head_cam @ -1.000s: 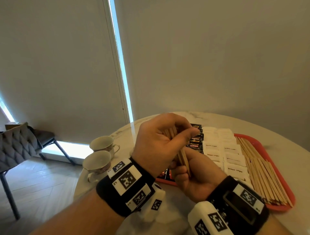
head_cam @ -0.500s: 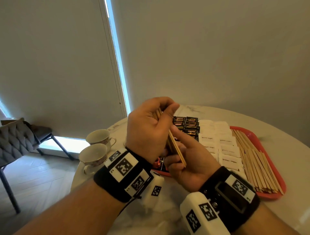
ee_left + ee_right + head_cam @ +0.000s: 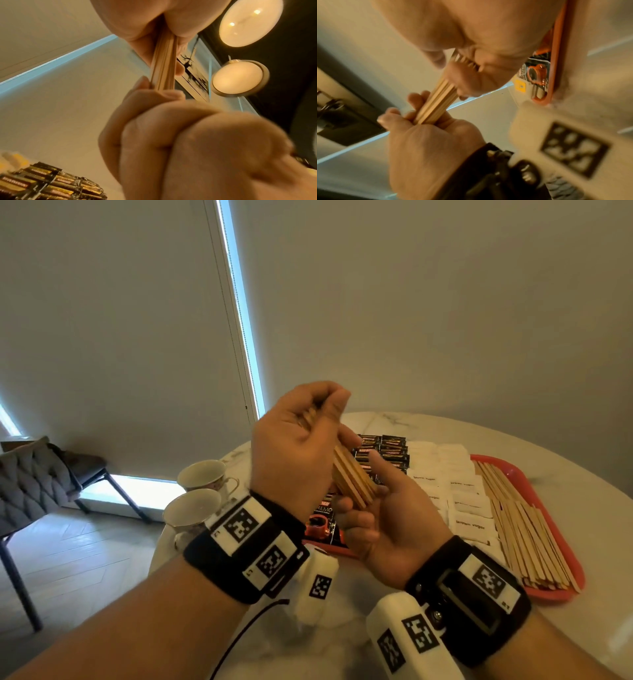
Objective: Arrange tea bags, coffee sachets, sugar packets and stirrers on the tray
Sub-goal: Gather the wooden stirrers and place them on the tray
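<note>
I hold a bundle of wooden stirrers (image 3: 352, 477) tilted in the air above the tray's near left corner. My left hand (image 3: 325, 409) grips its upper end, fingers curled round it. My right hand (image 3: 370, 501) cups the lower end with curled fingers, thumb stretched out. The left wrist view shows the stirrers (image 3: 163, 65) running between both hands, and so does the right wrist view (image 3: 436, 104). On the red tray (image 3: 524, 474) lie dark coffee sachets (image 3: 387, 450), white sugar packets (image 3: 459, 494) and a row of several stirrers (image 3: 524, 535).
Two teacups (image 3: 202, 474) (image 3: 191, 508) stand on the round marble table (image 3: 599, 481) left of the tray. A larger coffee sachet (image 3: 322, 522) lies at the tray's near left corner. A grey chair (image 3: 34, 474) stands on the floor at far left.
Both hands have risen with the bundle. My left hand has slid up towards its top end, and the right thumb has come away and stretched out.
</note>
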{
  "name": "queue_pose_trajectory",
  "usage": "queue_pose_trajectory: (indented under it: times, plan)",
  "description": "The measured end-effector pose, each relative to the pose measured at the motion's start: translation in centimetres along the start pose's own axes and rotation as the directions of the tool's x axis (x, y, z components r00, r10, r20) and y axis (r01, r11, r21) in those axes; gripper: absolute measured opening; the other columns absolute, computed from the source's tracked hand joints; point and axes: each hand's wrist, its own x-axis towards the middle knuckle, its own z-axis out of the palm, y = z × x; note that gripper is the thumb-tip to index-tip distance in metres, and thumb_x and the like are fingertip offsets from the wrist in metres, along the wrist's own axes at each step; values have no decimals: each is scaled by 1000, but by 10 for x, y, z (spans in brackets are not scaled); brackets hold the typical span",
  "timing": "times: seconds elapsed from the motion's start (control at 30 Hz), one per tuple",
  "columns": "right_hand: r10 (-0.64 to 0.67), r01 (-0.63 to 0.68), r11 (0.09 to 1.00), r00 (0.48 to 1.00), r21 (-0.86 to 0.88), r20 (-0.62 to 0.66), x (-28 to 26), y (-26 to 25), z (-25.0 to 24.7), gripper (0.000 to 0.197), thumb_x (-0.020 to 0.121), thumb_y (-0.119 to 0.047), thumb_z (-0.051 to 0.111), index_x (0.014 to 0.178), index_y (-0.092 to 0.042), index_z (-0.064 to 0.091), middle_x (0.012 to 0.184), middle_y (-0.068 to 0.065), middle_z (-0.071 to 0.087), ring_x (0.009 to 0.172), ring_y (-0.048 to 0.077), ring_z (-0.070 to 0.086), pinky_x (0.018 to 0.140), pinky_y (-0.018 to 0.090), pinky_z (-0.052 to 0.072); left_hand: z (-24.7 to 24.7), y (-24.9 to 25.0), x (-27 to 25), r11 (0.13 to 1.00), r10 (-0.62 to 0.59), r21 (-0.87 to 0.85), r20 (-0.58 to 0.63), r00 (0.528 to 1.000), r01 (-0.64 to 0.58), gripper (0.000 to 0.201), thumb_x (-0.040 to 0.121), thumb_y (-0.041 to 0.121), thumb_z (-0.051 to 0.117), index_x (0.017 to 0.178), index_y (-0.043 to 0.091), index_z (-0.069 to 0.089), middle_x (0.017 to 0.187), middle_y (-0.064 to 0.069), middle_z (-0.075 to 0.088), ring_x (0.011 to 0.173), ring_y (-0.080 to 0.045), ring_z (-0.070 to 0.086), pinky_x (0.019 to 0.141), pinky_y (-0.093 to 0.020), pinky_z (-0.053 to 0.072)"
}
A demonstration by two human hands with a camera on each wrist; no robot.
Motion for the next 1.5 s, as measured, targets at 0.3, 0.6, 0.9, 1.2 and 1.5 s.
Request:
queue_pose_trajectory:
  times: [0.3, 0.6, 0.9, 1.2, 1.5]
  plan:
    - [10, -42, 975, 989, -219, -146, 2, 4, 1, 35, 101, -35, 51, 75, -14, 61, 59, 3, 46, 40, 8, 28, 34, 18, 20, 9, -4, -5, 999, 34, 12, 188, 982, -37, 5, 104, 18, 61, 105, 16, 66, 63, 0, 62, 52, -25, 67, 52, -43, 58]
    - [-480, 267, 525, 877, -808, -22, -19, -55, 3, 31, 98, -40, 63, 98, -11, 52, 89, 9, 77, 75, 21, 75, 62, 35, 58, 45, -34, 46, 771, -549, -320, 104, 830, 550, 16, 110, 17, 50, 112, 10, 64, 66, -2, 51, 55, -17, 63, 60, -34, 61]
    - [-550, 97, 145, 835, -985, 2, -35, -128, -24, 8, 92, -14, 65, 91, -9, 60, 79, 11, 67, 57, 20, 66, 47, 32, 52, 146, -57, 61, 521, -747, -245, 333, 575, 818, 15, 106, 19, 57, 110, 14, 70, 73, -5, 62, 52, -14, 61, 53, -30, 53]
    - [-621, -214, 320, 688, -923, -375, -27, -178, -95, 16, 93, -24, 64, 94, -8, 66, 74, 13, 71, 55, 20, 63, 51, 28, 50, 218, -80, 54, 459, -829, 142, 424, 365, 877, 37, 102, 39, 63, 119, 7, 56, 118, -18, 68, 100, -35, 71, 85, -49, 63]
    - [-557, -667, 65, 593, -743, -581, -2, -207, -139, 17, 97, -25, 61, 103, -11, 66, 89, 7, 66, 70, 19, 59, 58, 27, 45, 238, -96, 55, 577, -816, 715, 496, 296, 394, 26, 101, 7, 63, 127, 5, 65, 120, -14, 72, 93, -27, 73, 82, -39, 62]
